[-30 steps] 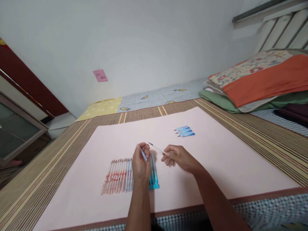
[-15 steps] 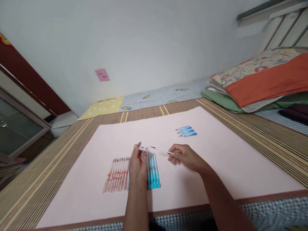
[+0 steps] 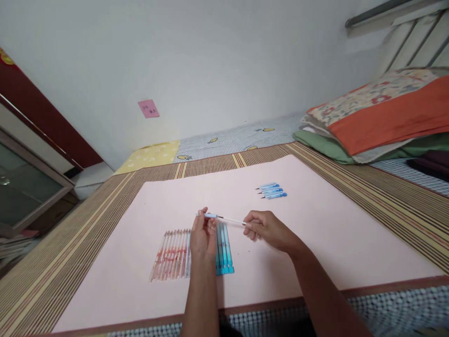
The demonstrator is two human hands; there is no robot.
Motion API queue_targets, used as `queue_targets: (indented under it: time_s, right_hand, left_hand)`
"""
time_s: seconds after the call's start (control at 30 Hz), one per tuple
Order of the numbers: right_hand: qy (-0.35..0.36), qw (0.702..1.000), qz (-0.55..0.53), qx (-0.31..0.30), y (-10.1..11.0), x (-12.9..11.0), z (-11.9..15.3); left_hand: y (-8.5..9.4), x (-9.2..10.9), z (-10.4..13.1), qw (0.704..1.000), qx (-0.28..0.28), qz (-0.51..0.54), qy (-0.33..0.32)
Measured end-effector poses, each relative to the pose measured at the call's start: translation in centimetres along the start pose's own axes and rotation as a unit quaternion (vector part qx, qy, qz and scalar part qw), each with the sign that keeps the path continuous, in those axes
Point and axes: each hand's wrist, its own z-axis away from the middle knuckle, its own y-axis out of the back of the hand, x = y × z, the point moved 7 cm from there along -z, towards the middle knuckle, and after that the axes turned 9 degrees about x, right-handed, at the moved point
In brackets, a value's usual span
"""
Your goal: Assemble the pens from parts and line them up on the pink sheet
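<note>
Closed, my left hand [image 3: 204, 239] pinches a short light blue pen barrel [image 3: 211, 215] above the pink sheet. My right hand [image 3: 264, 228] grips the far end of a thin white pen refill [image 3: 232, 220], whose dark tip meets the barrel's right end. Whether the tip has entered the barrel cannot be made out. Below my left hand lies a row of clear pens with reddish marks [image 3: 171, 256], partly covered by the forearm. Just right of that wrist are several teal pens [image 3: 223, 250]. Farther back lie several short blue pen pieces with dark tips [image 3: 271, 191].
The pink sheet [image 3: 115, 262] lies on a striped mat [image 3: 105, 206]. Small dark specks are near the teal pens. Folded bedding with an orange band [image 3: 393, 117] is piled at the right. A pink note [image 3: 148, 108] is on the wall behind.
The refill and the barrel have come together; a gap between them has closed. My left hand has shifted slightly right, my right hand slightly left. The laid-out pens stay put.
</note>
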Motion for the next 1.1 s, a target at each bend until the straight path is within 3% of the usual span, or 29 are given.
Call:
queue_targets:
  time_s: [0.23,0.53,0.93,1.1]
  right_hand:
    - [0.002,1.000,0.009,0.004,0.2,-0.5,0.2]
    - [0.017,1.000,-0.018,0.003,0.6,-1.2,0.3]
    - [0.014,1.000,0.018,0.020,0.9,-1.2,0.4]
    - [0.025,1.000,0.003,0.013,1.3,-1.4,0.5]
  left_hand:
    - [-0.2,-0.2,0.0,1.000,-0.015,-0.018,-0.021]
    - [-0.2,-0.2,0.3,1.000,0.020,0.000,0.001]
    - [-0.6,-0.2,0.5,0.998,-0.022,-0.047,-0.045]
    - [-0.7,-0.4,0.8,1.000,0.006,-0.021,-0.011]
